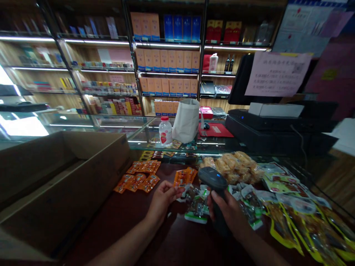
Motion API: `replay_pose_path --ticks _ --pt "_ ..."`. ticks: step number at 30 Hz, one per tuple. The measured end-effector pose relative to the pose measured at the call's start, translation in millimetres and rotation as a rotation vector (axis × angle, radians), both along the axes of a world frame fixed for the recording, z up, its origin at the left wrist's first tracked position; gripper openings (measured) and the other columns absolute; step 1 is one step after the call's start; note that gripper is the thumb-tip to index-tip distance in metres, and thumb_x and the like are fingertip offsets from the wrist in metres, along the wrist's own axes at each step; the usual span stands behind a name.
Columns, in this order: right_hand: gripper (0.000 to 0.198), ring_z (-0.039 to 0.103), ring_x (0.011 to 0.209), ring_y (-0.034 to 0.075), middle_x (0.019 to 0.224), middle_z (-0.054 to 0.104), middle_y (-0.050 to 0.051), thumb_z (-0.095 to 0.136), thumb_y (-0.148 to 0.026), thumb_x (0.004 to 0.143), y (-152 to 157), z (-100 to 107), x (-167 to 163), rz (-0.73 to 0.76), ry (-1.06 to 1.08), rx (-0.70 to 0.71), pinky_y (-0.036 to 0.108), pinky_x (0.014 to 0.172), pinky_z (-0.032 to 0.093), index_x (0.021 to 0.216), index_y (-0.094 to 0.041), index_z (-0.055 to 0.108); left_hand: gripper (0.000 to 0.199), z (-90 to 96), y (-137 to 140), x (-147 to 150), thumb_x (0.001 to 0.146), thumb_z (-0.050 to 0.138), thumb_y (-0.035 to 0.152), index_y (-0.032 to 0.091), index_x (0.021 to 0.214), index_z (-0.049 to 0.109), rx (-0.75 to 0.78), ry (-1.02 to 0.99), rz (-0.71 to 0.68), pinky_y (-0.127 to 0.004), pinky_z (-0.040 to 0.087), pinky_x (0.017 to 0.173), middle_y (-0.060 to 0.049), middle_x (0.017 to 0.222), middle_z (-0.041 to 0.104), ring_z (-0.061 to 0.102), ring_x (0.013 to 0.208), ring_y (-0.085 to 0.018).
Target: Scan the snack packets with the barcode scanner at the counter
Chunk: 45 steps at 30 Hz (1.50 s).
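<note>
My right hand [231,212] is wrapped around the handle of a black barcode scanner [213,179], which shows a small blue light on its head. The scanner is above clear snack bags with green edges [195,207]. My left hand [165,195] pinches the near corner of an orange snack packet [184,176] at the middle of the dark counter. A second group of orange packets [141,177] lies further left. Clear-wrapped pale snacks [235,164] are piled just behind the scanner.
A large open cardboard box [91,173] stands on the left. At right are yellow-edged bags [299,218] and green-and-white packets [285,181]. Behind are a bottle with a red cap [165,132], a white bag [186,120] and a black register [266,127] with a monitor.
</note>
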State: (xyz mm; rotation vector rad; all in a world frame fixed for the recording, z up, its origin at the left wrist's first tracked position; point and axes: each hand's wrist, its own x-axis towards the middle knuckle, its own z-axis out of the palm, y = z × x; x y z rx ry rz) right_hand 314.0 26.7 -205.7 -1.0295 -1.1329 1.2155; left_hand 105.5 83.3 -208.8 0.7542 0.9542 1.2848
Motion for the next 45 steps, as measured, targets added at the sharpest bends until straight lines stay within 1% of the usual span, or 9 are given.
replay_pose_path --ticks 6,11,22,26,30,35,39,42,45 --pt "0.049 0.054 0.042 0.011 0.052 0.06 -0.004 0.063 -0.066 0.088 -2 -9 -3 0.011 -0.095 -0.017 0.02 0.043 0.044 0.081 -0.019 0.058 0.048 0.2 -7 2 0.052 0.095 0.03 0.017 0.069 0.052 -0.053 -0.027 -0.08 -0.025 0.06 0.069 -0.004 0.073 0.076 0.077 0.076 -0.021" --pt "0.049 0.053 0.041 0.011 0.053 0.059 -0.004 0.063 -0.067 0.088 -4 -10 -3 0.045 -0.058 -0.04 0.02 0.042 0.042 0.083 -0.018 0.057 0.043 -5.3 -11 4 0.059 0.093 0.029 0.017 0.07 0.053 -0.034 -0.012 -0.133 -0.027 0.06 0.075 -0.002 0.074 0.075 0.077 0.082 -0.021" --pt "0.053 0.049 0.038 0.011 0.049 0.057 -0.004 0.063 -0.07 0.086 -20 -2 -7 0.066 -0.066 -0.12 0.019 0.04 0.038 0.08 -0.018 0.059 0.048 -6.9 -6 5 0.053 0.095 0.033 0.017 0.069 0.052 -0.049 0.004 -0.066 -0.027 0.059 0.076 -0.003 0.075 0.076 0.076 0.082 -0.021" --pt "0.051 0.049 0.037 0.011 0.05 0.057 -0.004 0.065 -0.069 0.084 -18 -4 -6 0.055 -0.076 -0.132 0.02 0.039 0.038 0.081 -0.019 0.058 0.043 -7.0 -7 4 0.059 0.09 0.031 0.018 0.071 0.051 -0.021 0.036 -0.071 -0.026 0.058 0.071 -0.002 0.071 0.074 0.074 0.074 -0.018" --pt "0.047 0.049 0.038 0.012 0.047 0.058 -0.004 0.07 -0.064 0.083 -13 -3 0 -0.074 -0.126 -0.07 0.021 0.04 0.039 0.086 -0.019 0.059 0.029 -1.6 -12 2 0.068 0.08 0.029 0.019 0.071 0.052 0.052 0.119 -0.187 -0.022 0.049 0.056 0.0 0.061 0.069 0.061 0.054 -0.012" --pt "0.041 0.055 0.042 0.015 0.055 0.062 -0.003 0.082 -0.054 0.073 -8 6 7 -0.237 -0.159 -0.03 0.024 0.042 0.046 0.086 -0.02 0.061 0.015 12.0 -16 0 0.065 0.069 0.024 0.018 0.064 0.054 0.139 0.126 -0.308 -0.02 0.041 0.056 0.002 0.055 0.06 0.051 0.054 -0.01" --pt "0.037 0.056 0.044 0.015 0.057 0.063 -0.004 0.085 -0.044 0.07 -12 8 3 -0.123 -0.171 -0.073 0.025 0.044 0.048 0.088 -0.02 0.063 0.014 17.5 -18 0 0.059 0.065 0.021 0.018 0.059 0.051 0.121 0.141 -0.428 -0.019 0.029 0.048 0.004 0.05 0.05 0.039 0.047 -0.008" --pt "0.033 0.056 0.043 0.015 0.06 0.065 -0.004 0.084 -0.039 0.068 -16 6 -2 -0.028 -0.146 -0.096 0.025 0.042 0.047 0.086 -0.021 0.063 0.014 17.6 -20 0 0.059 0.065 0.023 0.019 0.062 0.052 0.085 0.168 -0.499 -0.02 0.029 0.049 0.004 0.054 0.051 0.04 0.047 -0.008" --pt "0.029 0.056 0.044 0.016 0.061 0.065 -0.003 0.083 -0.035 0.068 -16 3 -2 -0.056 -0.187 -0.096 0.026 0.044 0.047 0.084 -0.022 0.063 0.013 16.2 -21 -1 0.059 0.065 0.023 0.018 0.065 0.054 0.057 0.17 -0.555 -0.021 0.031 0.05 0.003 0.056 0.052 0.041 0.049 -0.009"
